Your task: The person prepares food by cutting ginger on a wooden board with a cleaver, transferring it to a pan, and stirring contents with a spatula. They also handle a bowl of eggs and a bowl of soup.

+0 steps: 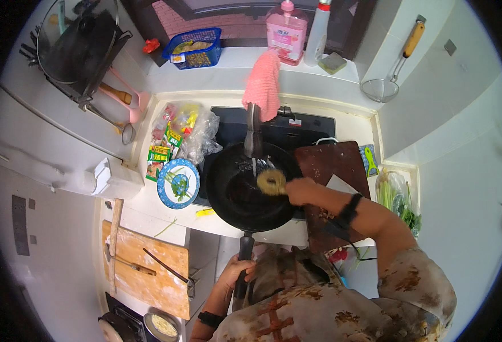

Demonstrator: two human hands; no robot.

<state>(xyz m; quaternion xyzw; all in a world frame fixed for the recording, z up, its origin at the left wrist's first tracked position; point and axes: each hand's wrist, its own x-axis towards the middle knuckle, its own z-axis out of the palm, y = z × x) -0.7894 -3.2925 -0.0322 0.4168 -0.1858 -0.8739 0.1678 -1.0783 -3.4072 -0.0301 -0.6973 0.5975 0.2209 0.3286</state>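
Note:
My left hand (pixel 241 268) is closed round the black handle (pixel 245 252) of a frying pan. The pan (pixel 233 209) is dark inside and sits under a metal faucet (pixel 254 128), over a black sink (pixel 319 124). A thin stream of water falls from the spout into the pan. In my right hand (pixel 301 191) is a round tan scrub brush (pixel 270 182), held against or just above the pan's inside on the right. A pink cloth (pixel 263 83) drapes over the faucet's top.
A dark brown cutting board (pixel 327 158) lies beside the pan on the right, near bagged green vegetables (pixel 400 201). At left are a blue-rimmed plate (pixel 162 192) with herbs, seasoning packets (pixel 158 160) and plastic bags (pixel 199 132). A floured wooden board (pixel 165 273) lies lower left.

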